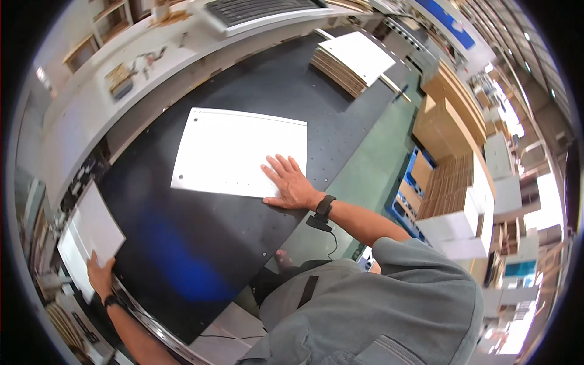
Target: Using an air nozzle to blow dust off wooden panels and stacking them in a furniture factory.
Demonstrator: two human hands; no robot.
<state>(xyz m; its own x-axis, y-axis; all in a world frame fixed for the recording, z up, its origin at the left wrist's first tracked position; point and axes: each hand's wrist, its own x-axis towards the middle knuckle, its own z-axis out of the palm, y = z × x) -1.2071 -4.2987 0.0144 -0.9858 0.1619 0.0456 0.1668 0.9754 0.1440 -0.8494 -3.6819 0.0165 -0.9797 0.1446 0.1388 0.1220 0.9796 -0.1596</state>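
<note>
A flat white panel [234, 149] with small dark round holes near its corners lies on the dark table [201, 225]. My right hand [289, 182] rests on its near right corner, palm down, fingers spread and thumb stretched out to the side. At the far left, a second white panel [100, 222] reaches past the table's left edge. My left hand [100, 277] holds this panel by its near edge, the thumb apart from the fingers. The undersides of the left fingers are hidden.
A stack of white-topped boards [359, 55] sits at the table's far end. A pale machine bed [164, 45] runs along the back. To the right, cardboard-coloured boards [447, 185] stand on a blue pallet [401, 210] over the green floor [371, 164]. A cable hangs below my right wrist.
</note>
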